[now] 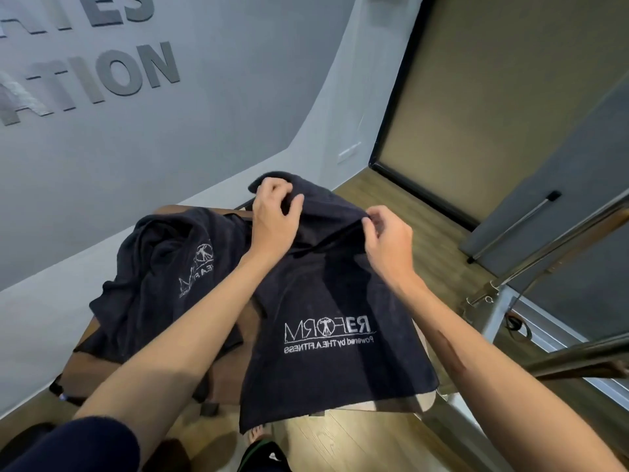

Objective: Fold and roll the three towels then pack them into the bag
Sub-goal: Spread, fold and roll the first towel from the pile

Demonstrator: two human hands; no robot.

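A dark navy towel (326, 301) with mirrored white lettering hangs in front of me, its lower edge draping past the front of a brown padded table (224, 373). My left hand (274, 216) pinches its top left corner and my right hand (388, 240) pinches the top edge further right, holding the cloth up. A second dark towel (160, 264) with a white logo lies crumpled on the table to the left. I see no third towel and no bag.
A grey wall with raised letters (102, 73) rises behind the table. A metal frame with rails (510, 294) stands close on the right, beside a grey door (561, 206). Wooden floor (357, 444) and my foot lie below.
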